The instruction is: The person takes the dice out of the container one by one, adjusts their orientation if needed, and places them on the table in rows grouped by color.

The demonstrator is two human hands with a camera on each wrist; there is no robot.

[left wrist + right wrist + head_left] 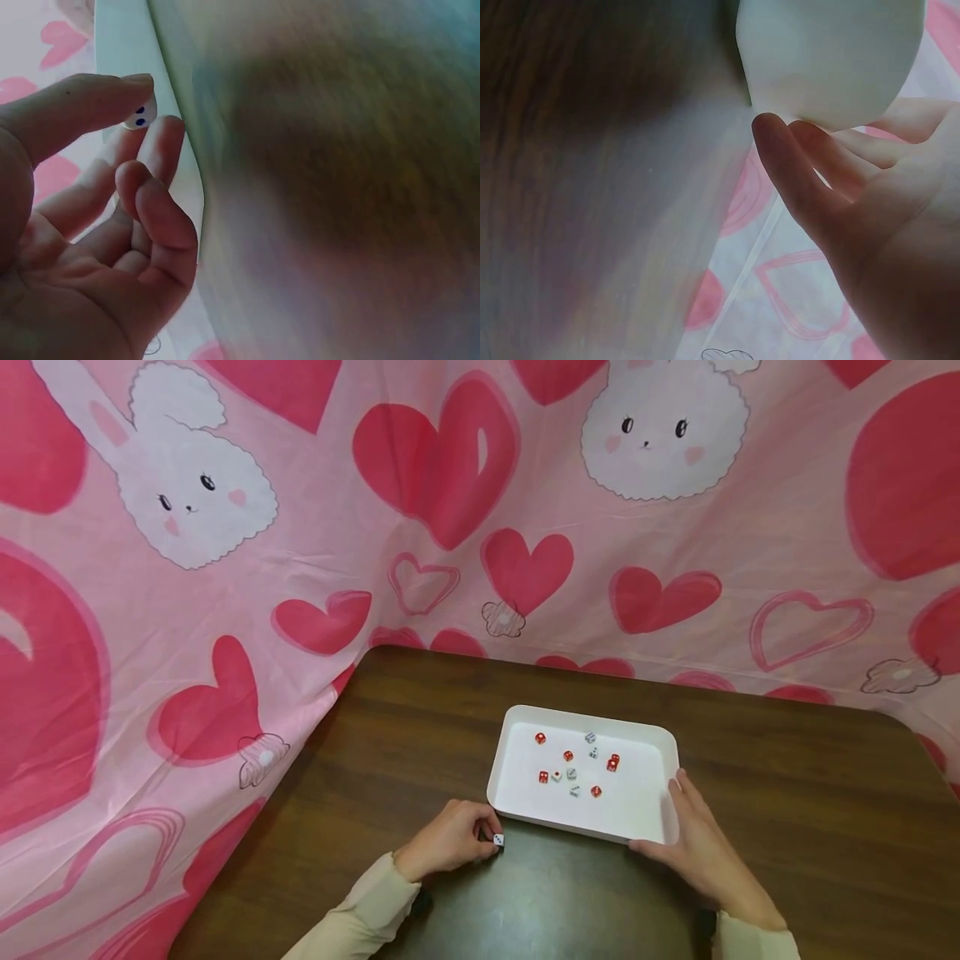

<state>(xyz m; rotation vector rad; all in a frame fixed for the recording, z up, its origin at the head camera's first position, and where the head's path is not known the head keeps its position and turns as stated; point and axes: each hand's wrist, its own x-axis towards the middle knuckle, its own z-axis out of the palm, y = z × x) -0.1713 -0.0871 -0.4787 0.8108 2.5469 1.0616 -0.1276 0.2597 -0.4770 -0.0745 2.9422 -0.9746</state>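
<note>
— On the near side, at the left, what is gripped?

— A small white cube-shaped die with dark blue pips (pixel 499 841) is pinched between the thumb and a finger of the left hand (pixel 448 839). Whether the tabletop is touched by it cannot be told.

— How is the other hand placed?

— By the right hand (pixel 701 847), the near right corner of a shallow white rectangular tray with rounded corners (pixel 630 797) is gripped, the thumb set against the near wall and the fingers laid along the right wall.

— Which relation is to be minded for the next move?

— Probably this: the die is held just outside the tray's near left corner, so the tray's inside is found beyond the left hand and to its right. The long axis is laid left to right, the right end slightly nearer.

— How many dice are counted?

— Inside, five white dice (pixel 575 791) and six red dice with pale pips (pixel 596 792) are seen, two of the red apparently touching. With the held one, twelve are counted, with one tray.

— And farther off?

— Everything is borne by one dark brown wood-grained table (pixel 795 793); behind it a pink cloth printed with red hearts (pixel 315 510) is hung, where two white rabbit heads (pixel 202 510) are shown.
</note>
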